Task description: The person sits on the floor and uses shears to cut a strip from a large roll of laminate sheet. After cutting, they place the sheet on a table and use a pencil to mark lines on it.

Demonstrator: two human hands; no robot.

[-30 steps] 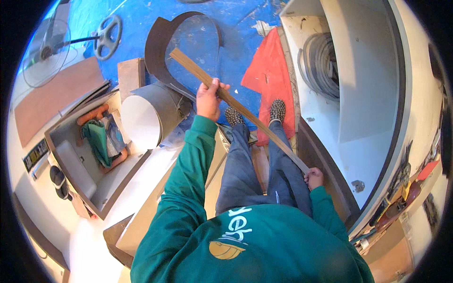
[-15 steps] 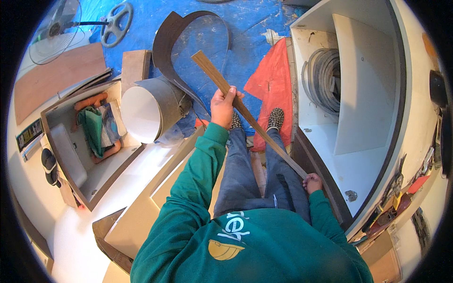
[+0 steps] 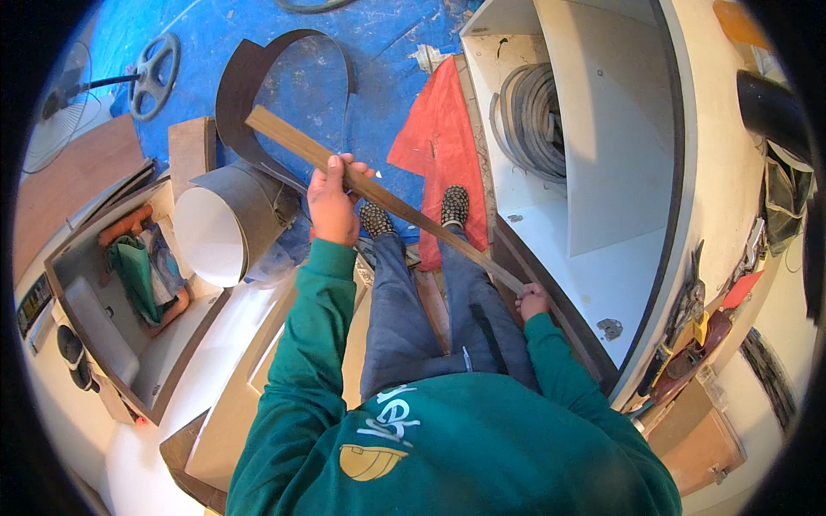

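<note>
My left hand (image 3: 335,202) grips a long, thin wood-brown strip (image 3: 404,212) near its upper end, with fingers and thumb wrapped on it. My right hand (image 3: 533,303) pinches the strip's lower end beside my right thigh. The strip runs diagonally across my legs and feet, over a red sheet (image 3: 422,129) lying on a blue tarp (image 3: 396,39). Left of my left hand lie a large roll of sheet (image 3: 262,215) with a white end and a dark curved band (image 3: 237,82).
An open white cabinet (image 3: 615,172) holding coiled hose (image 3: 525,120) stands at my right, hand tools (image 3: 697,318) beside it. At left are an open box (image 3: 181,361) with orange and green items, a plywood board (image 3: 64,193), a fan (image 3: 64,99) and a steering-wheel-like ring (image 3: 155,77).
The view has shifted slightly, with my hands and the surroundings now further left in the picture. Both hands still hold the strip at about the same places.
</note>
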